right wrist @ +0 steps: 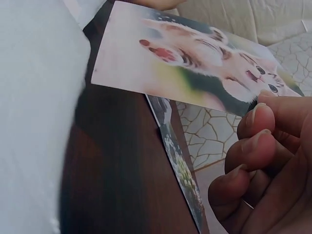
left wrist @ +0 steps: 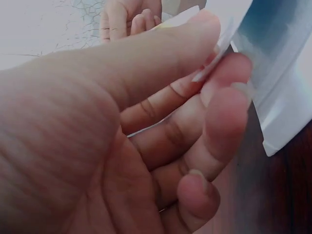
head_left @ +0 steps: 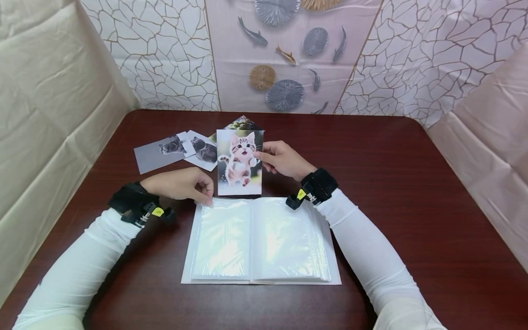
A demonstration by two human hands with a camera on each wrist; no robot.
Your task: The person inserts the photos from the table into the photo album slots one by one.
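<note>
In the head view my right hand [head_left: 285, 159] pinches the right edge of a kitten photo [head_left: 238, 176] between thumb and fingers. The print stands upright, just behind the top of an open photo album [head_left: 186, 275]. The right wrist view shows the same kitten photo [right wrist: 126, 53] gripped at its edge. My left hand [head_left: 185, 184] is at the album's top left corner. Its thumb and index finger pinch the edge of a clear plastic sleeve [head_left: 222, 238], and the other fingers curl loosely below in the left wrist view. Both visible album pages hold blank, shiny pockets.
Behind the left hand lie a grey cat photo [head_left: 150, 156] and another cat photo [head_left: 206, 153], overlapping. A colourful print [head_left: 244, 123] pokes out behind the kitten photo. All rest on a dark red-brown table [head_left: 392, 183] with patterned cloth behind it.
</note>
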